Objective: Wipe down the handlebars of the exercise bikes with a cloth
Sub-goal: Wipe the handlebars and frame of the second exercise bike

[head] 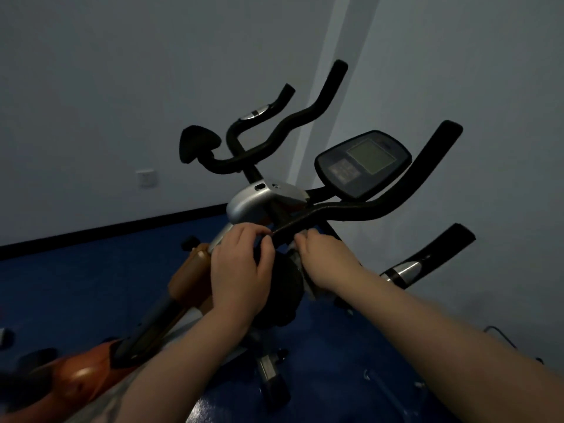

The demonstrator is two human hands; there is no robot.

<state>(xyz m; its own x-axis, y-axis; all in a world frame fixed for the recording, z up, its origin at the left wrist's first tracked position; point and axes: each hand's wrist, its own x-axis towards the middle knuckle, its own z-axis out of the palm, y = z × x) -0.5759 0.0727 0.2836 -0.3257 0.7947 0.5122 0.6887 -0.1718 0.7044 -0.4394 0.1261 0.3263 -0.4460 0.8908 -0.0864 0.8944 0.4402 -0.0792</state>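
Observation:
An exercise bike's black handlebar (366, 212) curves up to the right past a dark console (363, 164). My left hand (241, 270) grips the lower end of that bar, fingers curled over it. Just to the right, my right hand (323, 257) is closed around a grey cloth (305, 270), pressing it against the same bar. Only a little of the cloth shows under the fingers. A second pair of black handlebars (293, 120) rises behind, and another grip with a silver band (427, 261) sticks out lower right.
An orange bike frame (91, 370) runs along the lower left. The silver stem cover (253, 203) sits in the centre. Blue floor (76, 288) meets a grey wall with a socket (146, 178). A cable (503, 337) lies at right.

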